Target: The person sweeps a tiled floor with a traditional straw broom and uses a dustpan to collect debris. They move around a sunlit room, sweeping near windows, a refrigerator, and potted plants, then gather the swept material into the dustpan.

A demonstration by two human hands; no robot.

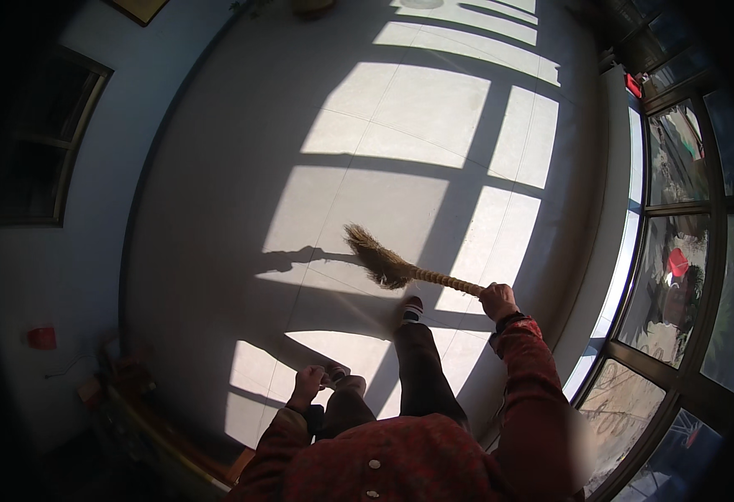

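My right hand is closed round the end of the handle of a short straw broom. The broom reaches out to the left, its bound handle nearly level and its frayed bristle head ahead of my feet. From this view I cannot tell whether the bristles touch the floor. Low on the left, my left hand hangs beside my leg, its fingers curled in. What it holds, if anything, is too small to make out. Red patterned sleeves cover both arms.
Sunlight and window-frame shadows fall across the pale tiled floor. Along the right runs a ledge below framed windows. A wall with a dark window stands on the left. A wooden piece of furniture sits at the lower left.
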